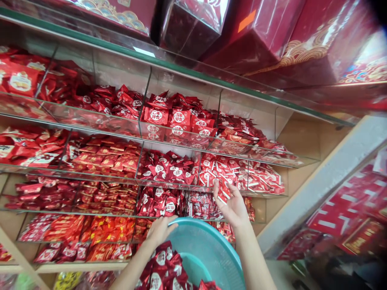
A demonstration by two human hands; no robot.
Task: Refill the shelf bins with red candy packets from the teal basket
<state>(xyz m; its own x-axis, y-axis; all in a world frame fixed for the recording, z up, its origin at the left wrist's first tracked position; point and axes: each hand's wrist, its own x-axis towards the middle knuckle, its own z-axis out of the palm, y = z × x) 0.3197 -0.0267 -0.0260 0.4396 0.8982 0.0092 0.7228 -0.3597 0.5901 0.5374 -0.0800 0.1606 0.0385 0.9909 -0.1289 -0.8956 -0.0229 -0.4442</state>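
Red-and-white sachet (223,195) looks pinched in right hand (234,208), before glass shelf edge (181,186). Probably light, slick, soft film; best held by sealed edge. Left hand (159,233) at teal basin (208,241) rim; can't tell if clenched.

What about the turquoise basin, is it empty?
No, shiny red packets lie inside the turquoise basin.

Above the grip, maroon boxes (256,42) stand on a green-edged glass shelf (181,69); one box carries an orange label (247,21). Right of the grip, a pale post (326,181) slopes beside red-and-white goods (337,203). Below-left of the grip, a yellow package (67,280) lies.
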